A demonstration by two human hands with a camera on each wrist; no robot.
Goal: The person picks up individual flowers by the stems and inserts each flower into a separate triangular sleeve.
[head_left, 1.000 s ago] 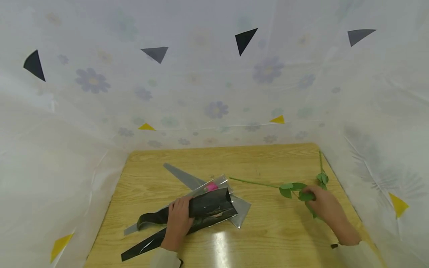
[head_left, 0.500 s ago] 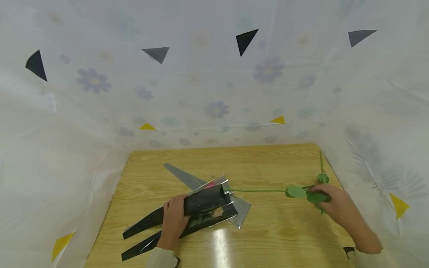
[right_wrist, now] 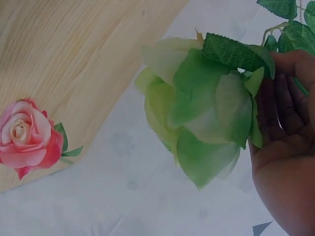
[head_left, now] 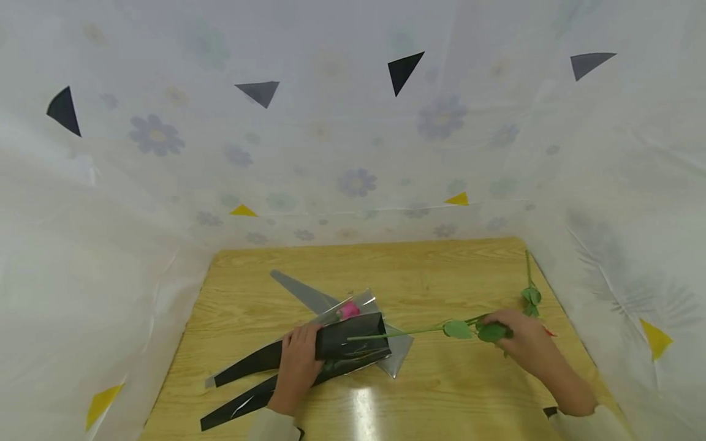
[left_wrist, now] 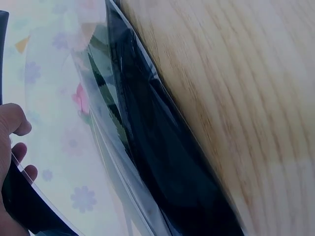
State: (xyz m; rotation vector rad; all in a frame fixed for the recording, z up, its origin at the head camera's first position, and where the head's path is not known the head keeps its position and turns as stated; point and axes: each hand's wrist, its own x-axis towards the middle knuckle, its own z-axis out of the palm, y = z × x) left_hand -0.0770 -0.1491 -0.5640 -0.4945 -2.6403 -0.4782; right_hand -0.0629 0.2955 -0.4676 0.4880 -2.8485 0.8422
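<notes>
My left hand grips a black-and-clear flower sleeve; in the left wrist view its thumb and fingers curl around the sleeve's edge. Between the finger and thumb of my right hand is the stem of an artificial rose, just behind its pale green head. The bare stem points left, and its tip overlaps the sleeve's wide mouth in the head view. A second black sleeve lies nearer me, with green leaves inside. Behind the held sleeve, a magenta rose shows in clear wrap.
Another rose with a pink bloom lies along the right edge of the wooden table. Under the sleeves a grey wrapped piece crosses diagonally. Pale flower-printed sheeting encloses the back and sides.
The green rose's stem has swung from behind and right of the sleeve to across its mouth, its tip further left and nearer me. My left hand shifted left with the sleeve, then back right.
</notes>
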